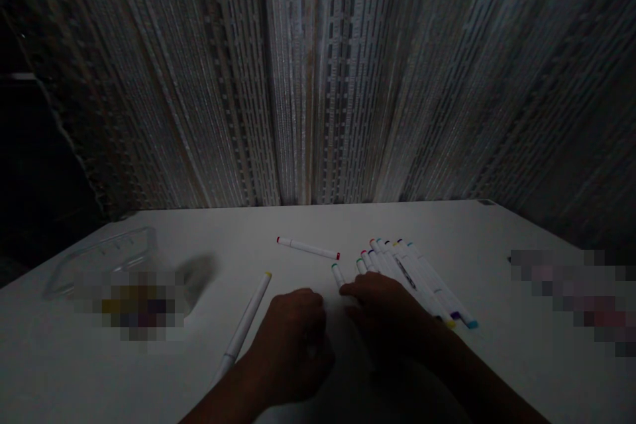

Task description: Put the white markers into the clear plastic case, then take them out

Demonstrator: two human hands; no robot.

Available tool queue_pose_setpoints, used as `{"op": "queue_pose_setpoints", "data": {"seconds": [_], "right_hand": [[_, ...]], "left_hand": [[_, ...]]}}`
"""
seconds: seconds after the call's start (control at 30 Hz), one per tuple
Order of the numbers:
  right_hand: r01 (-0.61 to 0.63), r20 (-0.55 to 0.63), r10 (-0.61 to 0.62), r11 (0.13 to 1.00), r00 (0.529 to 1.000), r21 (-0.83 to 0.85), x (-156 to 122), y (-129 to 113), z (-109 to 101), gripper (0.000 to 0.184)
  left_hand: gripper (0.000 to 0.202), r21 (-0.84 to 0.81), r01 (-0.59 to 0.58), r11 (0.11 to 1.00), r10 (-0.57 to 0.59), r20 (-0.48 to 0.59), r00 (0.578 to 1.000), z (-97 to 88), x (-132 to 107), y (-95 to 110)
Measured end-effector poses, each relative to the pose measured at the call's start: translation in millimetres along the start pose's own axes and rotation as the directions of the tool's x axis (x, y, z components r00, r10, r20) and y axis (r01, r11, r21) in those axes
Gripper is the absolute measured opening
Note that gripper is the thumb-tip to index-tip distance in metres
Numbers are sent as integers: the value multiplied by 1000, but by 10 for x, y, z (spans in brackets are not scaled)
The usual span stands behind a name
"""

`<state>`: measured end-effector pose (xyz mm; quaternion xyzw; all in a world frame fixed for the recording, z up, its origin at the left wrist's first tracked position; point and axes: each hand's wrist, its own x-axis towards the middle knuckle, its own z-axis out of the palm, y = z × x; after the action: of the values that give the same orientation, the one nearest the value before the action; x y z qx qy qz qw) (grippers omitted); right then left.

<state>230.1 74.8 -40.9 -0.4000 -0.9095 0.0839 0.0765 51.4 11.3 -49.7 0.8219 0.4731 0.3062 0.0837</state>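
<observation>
My right hand (pixel 380 305) is closed around a white marker with a green end (pixel 338 273); the far end sticks out past the fingers, and the rest is hidden. To its right, several white markers (pixel 422 278) with coloured ends lie side by side in a slanting row, partly behind that hand. My left hand (pixel 298 341) is curled into a fist low over the table, and whatever is inside the fingers is hidden. Beside it on the left lies a yellow-ended marker (pixel 248 311), partly behind the forearm. Beyond both hands, a red-ended marker (pixel 308 248) lies crosswise.
On the left of the white table (pixel 238 228) stands a clear plastic container (pixel 106 255), with a blurred-out yellowish patch in front. Another pixelated item (pixel 571 291) lies at the right edge. A striped curtain (pixel 318 79) hangs behind the table. The light is dim.
</observation>
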Motion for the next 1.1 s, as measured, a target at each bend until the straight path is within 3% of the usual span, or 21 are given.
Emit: {"op": "queue_pose_setpoints", "data": {"seconds": [0.23, 0.4, 0.6, 0.67, 0.8, 0.93, 1.1], "right_hand": [[-99, -37, 97, 993, 995, -67, -11, 2, -23, 21], [-150, -22, 149, 980, 989, -128, 2, 41, -13, 19], [-179, 3, 181, 974, 983, -138, 9, 40, -35, 18], [-165, -19, 164, 978, 986, -130, 7, 44, -23, 17], [-130, -76, 121, 983, 990, -130, 2, 60, 7, 15], [-133, -71, 124, 983, 990, -127, 3, 68, 12, 14], [-127, -80, 118, 985, 990, -121, 9, 85, 13, 15]], "left_hand": [[27, 26, 116, 993, -119, 187, 975, 15, -37, 13], [24, 49, 81, 996, -91, 246, 965, 14, 2, -16], [12, 39, 50, 998, -58, 222, 973, -7, 28, -22], [5, -37, 19, 999, -12, 181, 983, -11, 29, -15], [12, -154, -44, 987, 58, 87, 995, 0, 27, -10], [15, -129, 52, 990, -46, 44, 998, 22, 19, -17], [22, -32, 214, 976, -205, 180, 962, 17, 12, 29]]}}
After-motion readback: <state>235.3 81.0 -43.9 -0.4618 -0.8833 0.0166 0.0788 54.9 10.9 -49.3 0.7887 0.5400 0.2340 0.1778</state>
